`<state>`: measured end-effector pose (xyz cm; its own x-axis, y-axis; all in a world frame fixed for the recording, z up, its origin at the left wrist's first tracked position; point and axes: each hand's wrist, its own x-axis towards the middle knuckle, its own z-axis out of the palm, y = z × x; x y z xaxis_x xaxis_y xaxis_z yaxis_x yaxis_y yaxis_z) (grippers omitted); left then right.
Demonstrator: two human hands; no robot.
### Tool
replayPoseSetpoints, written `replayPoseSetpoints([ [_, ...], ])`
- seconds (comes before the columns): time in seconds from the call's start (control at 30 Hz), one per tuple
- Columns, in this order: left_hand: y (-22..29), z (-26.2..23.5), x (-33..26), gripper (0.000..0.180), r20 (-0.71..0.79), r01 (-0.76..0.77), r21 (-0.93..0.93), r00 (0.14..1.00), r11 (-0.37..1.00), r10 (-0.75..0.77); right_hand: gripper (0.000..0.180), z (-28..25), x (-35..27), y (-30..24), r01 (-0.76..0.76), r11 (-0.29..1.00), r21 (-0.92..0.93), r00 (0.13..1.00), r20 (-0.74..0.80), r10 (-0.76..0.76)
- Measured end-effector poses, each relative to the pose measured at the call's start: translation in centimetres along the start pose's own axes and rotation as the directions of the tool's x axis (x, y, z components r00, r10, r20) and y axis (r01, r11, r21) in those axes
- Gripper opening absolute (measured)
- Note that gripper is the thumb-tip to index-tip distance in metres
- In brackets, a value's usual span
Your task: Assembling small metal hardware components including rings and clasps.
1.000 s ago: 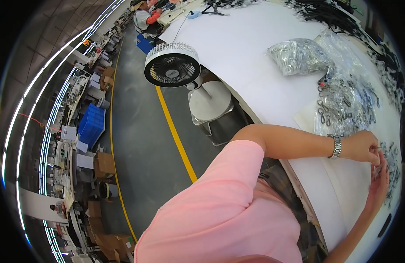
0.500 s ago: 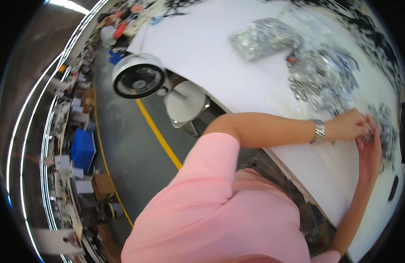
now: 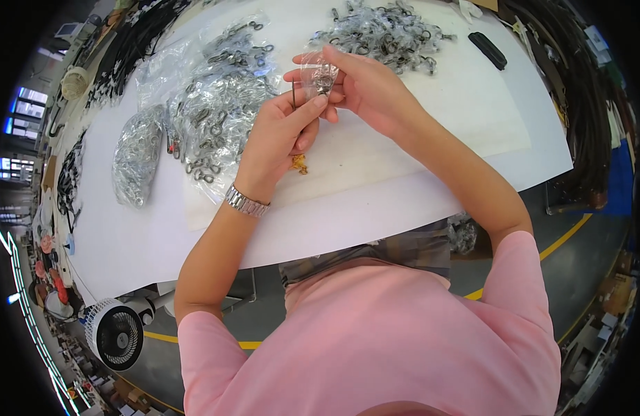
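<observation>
In front of me, over the white table, a small clear plastic bag (image 3: 320, 75) with metal hardware in it hangs between both hands. My left hand (image 3: 275, 132), a metal watch on its wrist, pinches the lower end of the bag with thumb and fingers. A thin dark stick-like piece (image 3: 293, 95) stands up from the left fingers; its kind is unclear. My right hand (image 3: 375, 90) has the bag between its raised thumb and stretched fingers, partly behind the clear film. Beyond the hands lies a heap of bagged metal clasps (image 3: 386, 35).
Left of my hands, a large open plastic bag (image 3: 219, 104) spills metal hooks, beside a full clear bag (image 3: 138, 156). Small gold-coloured pieces (image 3: 299, 164) lie below my left hand. A black elongated object (image 3: 487, 50) rests far right. A white fan (image 3: 115, 333) stands beyond the table's left edge.
My view has swung to the right, so the hands and table now sit near the middle. Both hands stay together, and the clear bag between them shows plainly.
</observation>
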<state>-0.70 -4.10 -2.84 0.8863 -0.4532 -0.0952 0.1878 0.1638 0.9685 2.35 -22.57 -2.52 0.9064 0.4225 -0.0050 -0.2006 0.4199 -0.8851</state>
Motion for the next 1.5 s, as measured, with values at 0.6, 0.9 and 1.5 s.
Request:
replayPoseSetpoints([
  [0.6, 0.4, -1.0, -0.1, 0.019, -0.116, -0.069, 0.077, 0.990, 0.995, 0.078, 0.031, 0.4, 0.1, 1.5, 0.007, 0.998, -0.065, 0.998, -0.062, -0.011],
  [0.9, 1.4, -1.2, -0.3, 0.019, -0.341, -0.187, 0.030, 0.922, 0.982, 0.186, 0.029, 1.2, -0.3, 0.2, 0.009, 0.999, 0.036, 0.982, -0.188, -0.002],
  [1.5, 2.3, -0.6, -1.0, 0.021, -0.424, -0.210, 0.372, 0.828, 0.904, 0.366, 0.026, 0.7, 0.0, 1.2, 0.086, 0.995, -0.058, 0.966, -0.239, -0.097],
])
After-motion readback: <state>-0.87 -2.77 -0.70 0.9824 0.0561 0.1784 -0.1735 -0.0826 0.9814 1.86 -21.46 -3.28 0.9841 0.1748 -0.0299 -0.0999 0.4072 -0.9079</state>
